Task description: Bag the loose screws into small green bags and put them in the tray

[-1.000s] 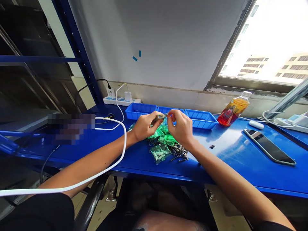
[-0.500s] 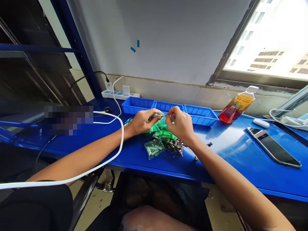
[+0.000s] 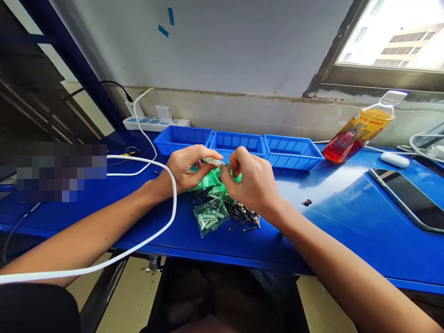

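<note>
My left hand point(image 3: 190, 167) pinches a small clear plastic bag point(image 3: 214, 161) between thumb and fingers. From the other side, my right hand point(image 3: 248, 178) is closed at the same bag's edge, its fingertips pressed together. Both hands hover over a heap on the blue table. Within it lie green bags point(image 3: 208, 179), a clear bag of pale plugs point(image 3: 210, 216), and a pile of loose metal screws point(image 3: 247, 215). What the held bag contains is too small to make out.
Three blue bins point(image 3: 239, 144) stand in a row along the wall. Right of them are a drink bottle point(image 3: 360, 127), a white oval object point(image 3: 394, 160) and a phone point(image 3: 412, 199). A loose metal piece point(image 3: 307, 202) lies nearby. One white cable point(image 3: 173, 194) crosses over my left forearm.
My view has shifted closer and to the right. My hands stay together at the small bag, with the right fingers curled more tightly against its edge.
</note>
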Demonstrator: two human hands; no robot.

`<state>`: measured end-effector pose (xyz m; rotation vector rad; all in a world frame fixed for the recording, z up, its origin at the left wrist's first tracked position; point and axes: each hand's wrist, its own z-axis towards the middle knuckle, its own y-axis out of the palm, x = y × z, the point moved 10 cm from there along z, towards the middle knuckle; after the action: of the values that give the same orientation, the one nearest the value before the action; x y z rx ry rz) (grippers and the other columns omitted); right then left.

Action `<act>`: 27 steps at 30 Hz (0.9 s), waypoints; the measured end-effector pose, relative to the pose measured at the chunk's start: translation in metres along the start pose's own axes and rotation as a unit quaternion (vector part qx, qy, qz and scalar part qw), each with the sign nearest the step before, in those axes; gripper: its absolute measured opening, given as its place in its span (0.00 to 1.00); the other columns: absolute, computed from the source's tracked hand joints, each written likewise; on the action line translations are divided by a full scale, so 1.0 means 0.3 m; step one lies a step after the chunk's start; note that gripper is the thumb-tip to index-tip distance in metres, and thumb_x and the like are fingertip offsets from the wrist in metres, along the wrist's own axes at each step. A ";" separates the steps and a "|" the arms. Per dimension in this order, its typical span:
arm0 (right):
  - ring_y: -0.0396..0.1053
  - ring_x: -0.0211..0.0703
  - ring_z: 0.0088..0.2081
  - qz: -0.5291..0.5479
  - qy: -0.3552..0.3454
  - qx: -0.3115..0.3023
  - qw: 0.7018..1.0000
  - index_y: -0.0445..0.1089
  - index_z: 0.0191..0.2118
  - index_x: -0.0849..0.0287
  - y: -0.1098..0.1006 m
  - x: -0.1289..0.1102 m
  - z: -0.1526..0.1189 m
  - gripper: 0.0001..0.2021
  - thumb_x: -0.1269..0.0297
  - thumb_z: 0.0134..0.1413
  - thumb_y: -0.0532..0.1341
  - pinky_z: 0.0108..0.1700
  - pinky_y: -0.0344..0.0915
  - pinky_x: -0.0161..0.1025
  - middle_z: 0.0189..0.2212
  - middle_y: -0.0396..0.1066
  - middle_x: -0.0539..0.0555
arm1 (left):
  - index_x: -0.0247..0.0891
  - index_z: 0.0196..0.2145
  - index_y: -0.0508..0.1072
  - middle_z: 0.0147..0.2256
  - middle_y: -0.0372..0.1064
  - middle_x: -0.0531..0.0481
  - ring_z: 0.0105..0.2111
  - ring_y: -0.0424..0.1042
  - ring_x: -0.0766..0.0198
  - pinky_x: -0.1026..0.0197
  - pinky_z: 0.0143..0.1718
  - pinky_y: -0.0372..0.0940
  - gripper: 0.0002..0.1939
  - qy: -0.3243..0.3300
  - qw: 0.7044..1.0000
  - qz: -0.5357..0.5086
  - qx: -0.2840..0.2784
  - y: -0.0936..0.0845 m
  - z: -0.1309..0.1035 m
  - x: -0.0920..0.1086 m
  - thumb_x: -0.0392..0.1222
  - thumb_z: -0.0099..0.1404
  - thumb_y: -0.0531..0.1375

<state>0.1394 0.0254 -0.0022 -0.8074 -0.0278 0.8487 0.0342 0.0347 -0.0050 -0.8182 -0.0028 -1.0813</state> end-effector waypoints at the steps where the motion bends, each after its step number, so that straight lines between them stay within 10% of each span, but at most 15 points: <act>1: 0.58 0.35 0.21 0.002 0.000 -0.001 1.000 0.55 0.26 0.56 0.001 0.000 -0.002 0.05 0.67 0.49 0.53 0.25 0.51 0.34 0.19 0.62 0.47 | 0.45 0.34 0.72 0.32 0.73 0.50 0.31 0.72 0.64 0.61 0.30 0.67 0.05 -0.013 1.000 -0.004 -0.001 -0.004 0.002 -0.008 0.44 0.62 0.57; 10: 0.56 0.33 0.20 0.017 -0.008 -0.010 1.000 0.55 0.24 0.56 0.013 -0.006 -0.014 0.05 0.71 0.47 0.53 0.25 0.51 0.33 0.18 0.60 0.46 | 0.41 0.37 0.73 0.39 0.73 0.46 0.39 0.72 0.60 0.60 0.37 0.69 0.12 -0.105 0.989 -0.098 -0.026 0.019 -0.003 -0.069 0.50 0.59 0.59; 15: 0.52 0.33 0.20 -0.006 -0.044 0.032 0.998 0.52 0.20 0.56 -0.015 -0.047 -0.014 0.09 0.74 0.46 0.51 0.25 0.49 0.34 0.16 0.56 0.45 | 0.38 0.34 0.73 0.44 0.72 0.41 0.43 0.72 0.56 0.54 0.41 0.69 0.16 -0.191 0.929 -0.316 -0.010 0.040 -0.018 -0.098 0.53 0.60 0.57; 23: 0.57 0.38 0.24 -0.056 -0.050 0.042 0.996 0.57 0.21 0.56 -0.033 -0.077 0.014 0.10 0.74 0.51 0.51 0.27 0.54 0.37 0.20 0.64 0.51 | 0.38 0.32 0.66 0.37 0.72 0.47 0.34 0.72 0.63 0.62 0.34 0.69 0.16 -0.336 0.857 -0.388 0.048 0.045 -0.038 -0.183 0.41 0.46 0.67; 27: 0.65 0.41 0.29 0.088 -0.011 0.028 0.996 0.60 0.27 0.57 -0.036 -0.075 0.027 0.05 0.71 0.53 0.53 0.31 0.63 0.38 0.27 0.69 0.54 | 0.39 0.32 0.66 0.28 0.68 0.53 0.29 0.70 0.67 0.65 0.30 0.68 0.16 -0.351 0.860 -0.362 0.082 0.008 -0.038 -0.225 0.42 0.48 0.67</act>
<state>0.1287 0.0111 0.0169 -0.7549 0.0484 1.0198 -0.0020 0.0810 -0.0403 -1.0462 -1.0851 -1.3890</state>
